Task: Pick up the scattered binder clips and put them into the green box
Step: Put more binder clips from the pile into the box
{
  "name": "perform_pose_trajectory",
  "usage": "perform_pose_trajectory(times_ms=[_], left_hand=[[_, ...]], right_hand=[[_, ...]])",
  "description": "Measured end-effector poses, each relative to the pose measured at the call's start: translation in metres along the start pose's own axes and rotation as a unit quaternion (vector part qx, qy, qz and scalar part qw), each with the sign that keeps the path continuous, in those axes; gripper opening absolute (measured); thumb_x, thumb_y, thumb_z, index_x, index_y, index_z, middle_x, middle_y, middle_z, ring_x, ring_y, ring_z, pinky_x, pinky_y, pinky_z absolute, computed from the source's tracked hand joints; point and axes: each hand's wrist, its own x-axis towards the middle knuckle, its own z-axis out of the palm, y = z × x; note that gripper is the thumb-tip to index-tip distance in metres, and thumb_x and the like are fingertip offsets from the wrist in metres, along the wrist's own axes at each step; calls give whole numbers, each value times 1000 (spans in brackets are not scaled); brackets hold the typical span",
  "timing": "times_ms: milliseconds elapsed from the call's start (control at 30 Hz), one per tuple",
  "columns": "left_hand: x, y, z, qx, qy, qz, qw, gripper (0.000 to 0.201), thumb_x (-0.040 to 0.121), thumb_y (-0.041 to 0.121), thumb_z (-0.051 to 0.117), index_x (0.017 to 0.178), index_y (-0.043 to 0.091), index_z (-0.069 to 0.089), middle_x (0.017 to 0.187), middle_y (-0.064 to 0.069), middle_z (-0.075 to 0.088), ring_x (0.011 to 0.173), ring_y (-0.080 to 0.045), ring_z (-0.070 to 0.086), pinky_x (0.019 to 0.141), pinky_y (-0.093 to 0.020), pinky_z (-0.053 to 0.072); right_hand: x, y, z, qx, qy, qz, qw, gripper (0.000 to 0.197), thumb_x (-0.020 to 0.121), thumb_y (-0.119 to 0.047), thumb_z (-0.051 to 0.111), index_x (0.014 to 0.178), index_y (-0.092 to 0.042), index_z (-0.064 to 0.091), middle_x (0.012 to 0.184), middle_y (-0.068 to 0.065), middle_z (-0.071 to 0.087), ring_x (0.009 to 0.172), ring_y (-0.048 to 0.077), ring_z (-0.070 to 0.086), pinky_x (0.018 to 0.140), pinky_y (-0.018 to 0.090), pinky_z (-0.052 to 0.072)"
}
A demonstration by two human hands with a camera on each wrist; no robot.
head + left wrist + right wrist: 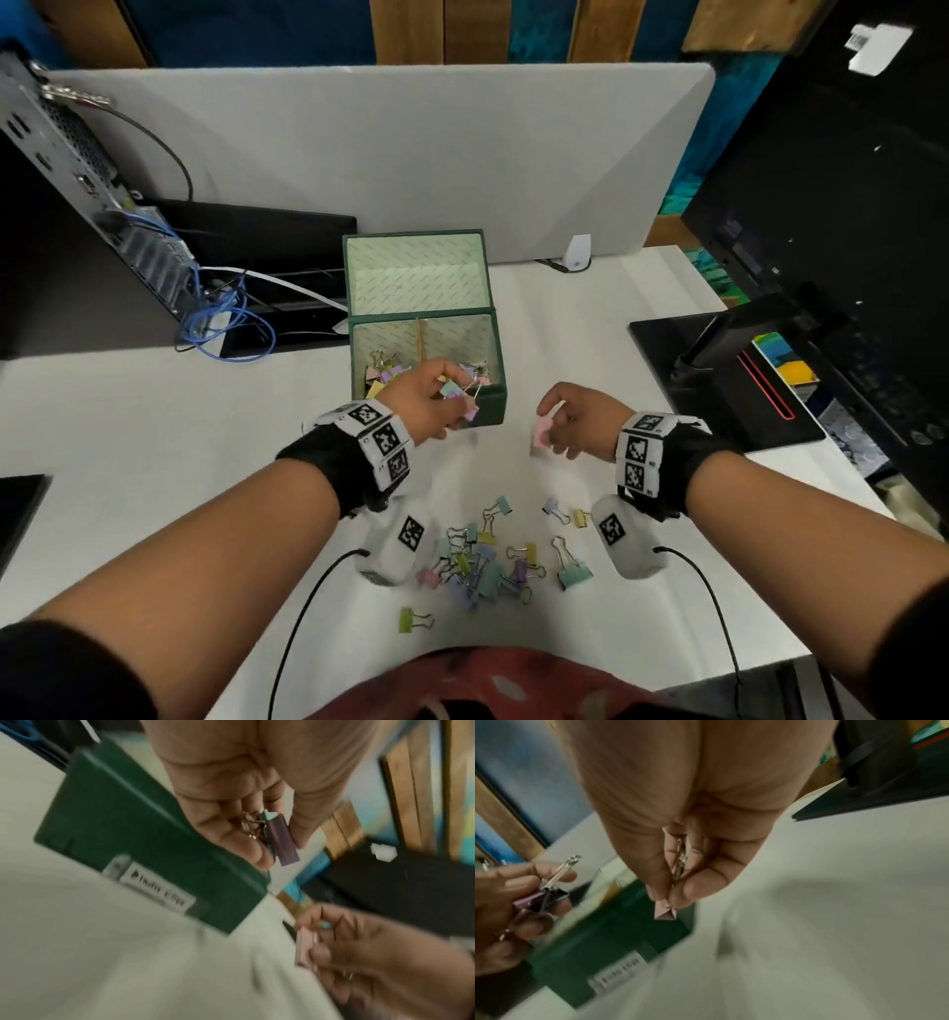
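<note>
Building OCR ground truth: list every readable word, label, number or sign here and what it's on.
"Binder clips": white label on the green box outer wall, blurred, a likely reading; a smaller line beneath is unreadable.
Square black-and-white coded markers on the wristbands and wrist cameras: patterns, no words.
White sticker on the monitor's back: barcode-like print, too small to read.
Lining print inside the box: too faint to read.

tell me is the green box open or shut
Open. The green box has its lid swung back, leaving the patterned lining exposed, and the head view looks straight in at binder clips lying on its floor.
</note>
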Motion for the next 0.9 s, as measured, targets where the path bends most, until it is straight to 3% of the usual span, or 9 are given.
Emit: perform_pose_trajectory(times_ms=[200, 300, 367, 400, 467, 567, 733, 833, 900], left_hand=[[5, 3, -66, -119, 135, -26, 983, 16, 86, 9, 61, 96, 19, 53, 74, -5, 65, 51, -12, 59, 47, -20, 51], [1, -8, -88, -149, 162, -34, 975, 17, 87, 6, 59, 85, 22, 52, 73, -7, 63, 44, -7, 60, 47, -19, 52], [-2, -12, -94, -147, 158, -37, 976, 20, 86, 4, 59, 84, 22, 51, 77, -10, 61, 49, -10, 60, 47, -18, 53], [-3, -14, -95, -145, 150, -38, 977, 21, 86, 2, 60, 84, 22, 51, 79, -10, 60, 52, -12, 59, 45, -17, 52], [-4, -16, -95, -140, 145, -37, 979, 22, 85, 1, 61, 86, 21, 51, 81, -11, 60, 57, -14, 58, 43, -15, 49], [0, -18, -93, -129, 151, -36, 979, 21, 85, 3, 62, 86, 21, 51, 88, -11, 59, 63, -16, 60, 46, -16, 53], [12, -19, -88, -86, 147, -44, 984, 25, 85, 8, 62, 104, 19, 50, 111, -12, 56, 70, -17, 63, 55, -18, 57], [19, -19, -85, -22, 167, -48, 985, 31, 85, 22, 64, 112, 25, 50, 112, -5, 53, 77, -18, 65, 73, -30, 57], [22, -19, -84, -8, 162, -62, 985, 38, 84, 30, 63, 119, 27, 48, 110, -5, 55, 87, -24, 67, 85, -38, 56]], right_hand=[[14, -67, -1, 164, -7, -43, 985, 22, 84, 9, 55, 91, -11, 48, 68, 13, 57, 56, 20, 53, 54, 25, 50], [25, -96, 10, 221, -19, -45, 974, 30, 85, 12, 51, 107, -7, 46, 82, 17, 57, 59, 22, 52, 53, 25, 45], [33, -112, 21, 221, -19, -40, 974, 40, 84, 10, 56, 117, -12, 45, 100, 19, 59, 73, 25, 62, 50, 19, 49], [37, -117, 26, 230, -27, -39, 972, 45, 83, 9, 57, 118, -16, 44, 111, 20, 58, 87, 28, 66, 59, 20, 55], [45, -125, 34, 241, -53, -42, 968, 55, 81, 12, 58, 125, -18, 44, 126, 22, 53, 109, 34, 61, 90, 38, 55], [45, -127, 39, 210, -48, -38, 976, 62, 81, 14, 55, 134, -14, 40, 128, 21, 54, 117, 35, 57, 102, 47, 46], [34, -104, 24, 108, -7, -55, 993, 37, 85, 4, 53, 112, -20, 50, 112, 9, 63, 109, 25, 60, 93, 38, 51], [23, -83, 16, 34, 0, -63, 997, 29, 84, 0, 52, 88, -29, 55, 94, 2, 64, 99, 24, 62, 90, 36, 51], [14, -68, 14, 28, 1, -62, 998, 32, 85, 1, 47, 82, -29, 57, 81, -4, 59, 88, 23, 59, 76, 27, 49]])
